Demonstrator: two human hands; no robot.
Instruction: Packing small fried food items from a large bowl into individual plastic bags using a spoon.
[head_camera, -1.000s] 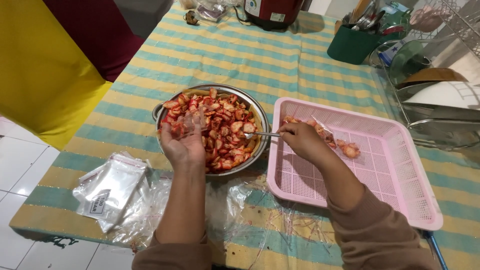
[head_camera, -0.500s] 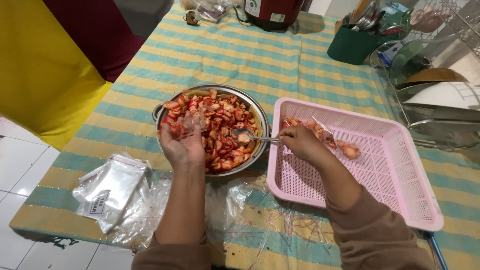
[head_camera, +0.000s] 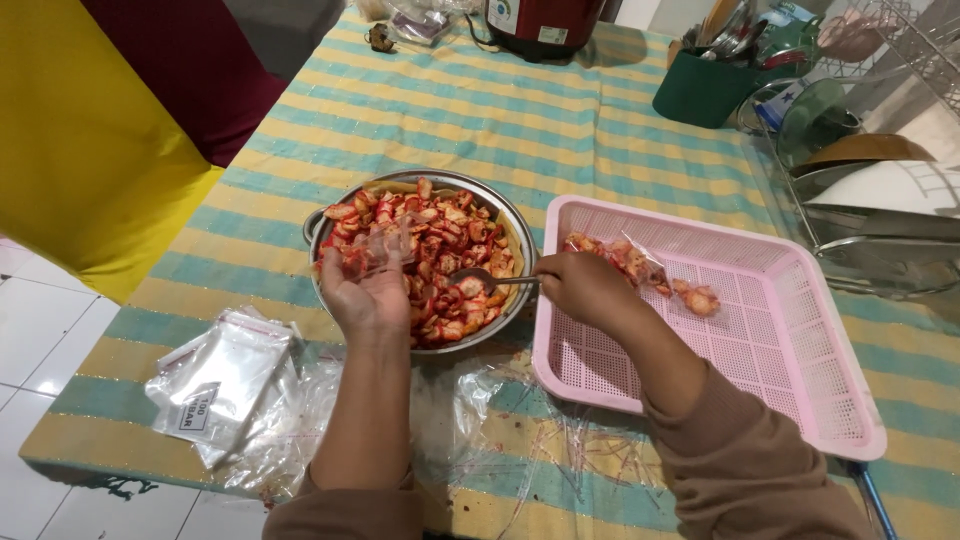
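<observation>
Fingers (head_camera: 378, 262) of the left hand (head_camera: 368, 290) curl up around a small clear bag (head_camera: 385, 245), holding it open over the round metal bowl (head_camera: 325, 222). Some red chips already sit inside that little bag. Far to the left hangs a big yellow cloth (head_camera: 90, 150), with a dark red cloth (head_camera: 190, 70) just beside it. A stack of clear plastic bags (head_camera: 225, 385) lies on the striped tablecloth (head_camera: 450, 110), near the left arm. More crinkly plastic (head_camera: 500, 420) is spread out between the two arms, in front of the bowl.

That bowl is full of red chips (head_camera: 450, 250). A metal spoon (head_camera: 478, 281) lies in the chips with its scoop down in the pile. The right hand (head_camera: 585, 290) holds the spoon by the handle, with its fingers pressed shut around it. This hand sits over the edge of the pink tray (head_camera: 800, 400), so it hides part of the tray's rim. The pink tray touches the bowl's side or sits just beside it; I cannot tell which.

Inside the tray, behind the right hand, lie filled bags of chips (head_camera: 660, 275). At the back of the table stands a dark red cooker (head_camera: 545, 20). To its right is a green tub (head_camera: 700, 95) with kitchen tools sticking out. Far right is a wire dish rack (head_camera: 880, 210) with lids and plates in it.
</observation>
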